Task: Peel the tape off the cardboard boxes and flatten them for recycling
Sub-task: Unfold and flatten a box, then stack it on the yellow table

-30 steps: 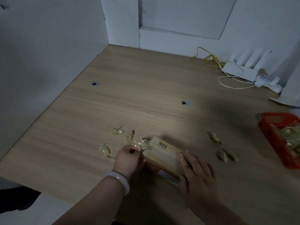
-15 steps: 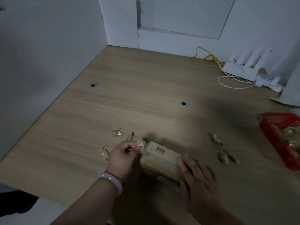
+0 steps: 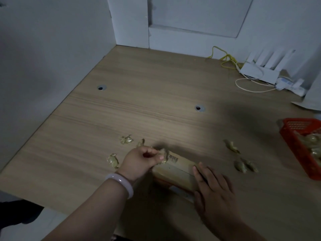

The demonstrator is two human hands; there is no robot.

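- Cardboard box (image 3: 175, 168): small, brown, lying on the wooden table (image 3: 156, 101) at about 6 o'clock, close to the near edge. A barcode label (image 3: 173, 158) is on its upper face toward the left end.
- Left hand (image 3: 140, 160): at the box's left end, 9 o'clock of the box. Thumb and curled fingers pinch a tape wad (image 3: 163, 153), crumpled and yellowish, right at the box's top left corner. Can't tell whether the wad is attached to the box. A pale bracelet (image 3: 121, 184) is on the wrist.
- Right hand (image 3: 213, 186): fingers straight and slightly spread, laid flat over the box's right end, at 3 to 4 o'clock of it. Palm down, holding the box against the table.
- Loose tape scraps: two to the left of the left hand (image 3: 126, 140) (image 3: 112, 160), and more at 3 o'clock of the box (image 3: 231, 146) (image 3: 245, 166), apart from it.
- Red plastic basket (image 3: 295, 141): at the table's right edge, 3 o'clock, with crumpled tape inside.
- White router (image 3: 260, 70): at 1 o'clock, against the far wall, with a yellow cable (image 3: 224, 57) beside it.
- Lighting is dim and fine detail on the box is murky.
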